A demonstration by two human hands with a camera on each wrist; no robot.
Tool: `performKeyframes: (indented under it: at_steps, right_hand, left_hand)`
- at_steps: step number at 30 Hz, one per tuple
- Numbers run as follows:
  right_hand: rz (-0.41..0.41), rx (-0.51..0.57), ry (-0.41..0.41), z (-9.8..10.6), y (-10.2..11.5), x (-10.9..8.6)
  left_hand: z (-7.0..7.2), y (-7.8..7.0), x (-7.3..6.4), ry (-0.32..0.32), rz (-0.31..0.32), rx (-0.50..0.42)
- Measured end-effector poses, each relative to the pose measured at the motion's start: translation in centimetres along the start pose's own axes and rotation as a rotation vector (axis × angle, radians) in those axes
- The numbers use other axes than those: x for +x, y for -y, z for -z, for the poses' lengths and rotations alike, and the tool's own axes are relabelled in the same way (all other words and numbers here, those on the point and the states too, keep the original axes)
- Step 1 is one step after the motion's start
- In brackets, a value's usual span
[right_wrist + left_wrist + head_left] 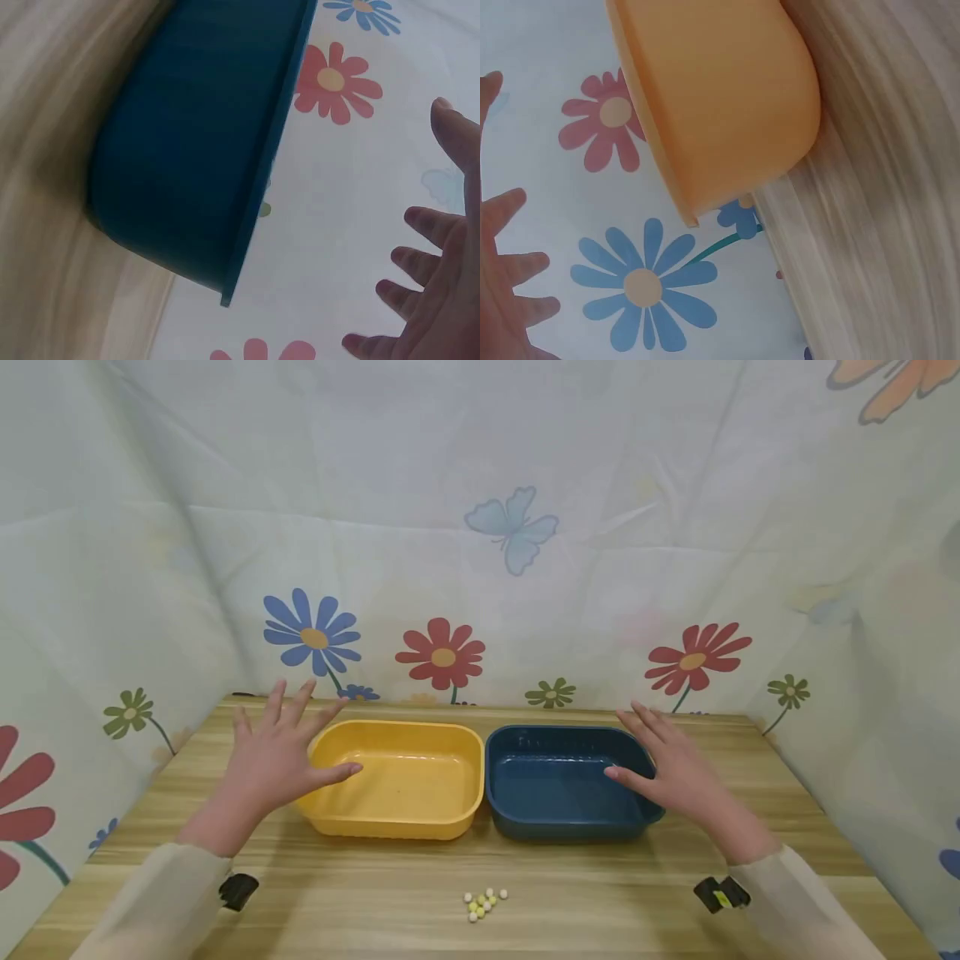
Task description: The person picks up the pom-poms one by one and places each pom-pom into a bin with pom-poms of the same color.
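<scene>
My left hand (276,760) hovers with spread fingers at the left end of a yellow plastic basin (397,829), overlapping its rim in the head view. At the right end of a dark blue basin (573,829), my right hand (671,768) is held up with its fingers extended and thumb apart. Neither hand holds anything. Both wrist views show the fingers away from the basin walls, the yellow wall (727,90) on one side and the blue wall (195,142) on the other. Several small white and pale yellow beads (481,907) lie in a loose cluster in front of the basins.
The basins stand side by side on a wood-grain table (375,902). Behind and along both sides hangs a white cloth (405,460) printed with flowers and butterflies. Each sleeve has a black strap device (238,891) near the wrist.
</scene>
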State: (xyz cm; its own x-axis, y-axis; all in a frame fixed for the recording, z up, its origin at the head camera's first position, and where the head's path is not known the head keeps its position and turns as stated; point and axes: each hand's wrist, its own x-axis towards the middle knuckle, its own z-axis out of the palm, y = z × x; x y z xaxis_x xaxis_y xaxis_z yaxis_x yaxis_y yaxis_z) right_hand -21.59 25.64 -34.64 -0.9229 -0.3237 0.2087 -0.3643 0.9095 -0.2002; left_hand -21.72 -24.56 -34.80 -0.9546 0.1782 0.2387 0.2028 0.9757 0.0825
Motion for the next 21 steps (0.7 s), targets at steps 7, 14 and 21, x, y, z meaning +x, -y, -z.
performKeyframes:
  at_steps: [7, 14, 21]
  right_hand:
    - [0.055, 0.092, -0.041, -0.4, 0.5, -1.5]
    - [0.099, 0.206, -0.052, -0.8, 1.8, -2.8]
    - [0.170, 0.300, -0.018, -1.7, 3.3, -3.8]
  left_hand:
    - [-0.5, 0.4, -1.5, -0.087, -0.038, 0.008]
    - [-1.0, 1.0, -2.9, -0.135, -0.081, -0.053]
    - [-1.3, 1.9, -4.0, -0.046, 0.058, -0.352]
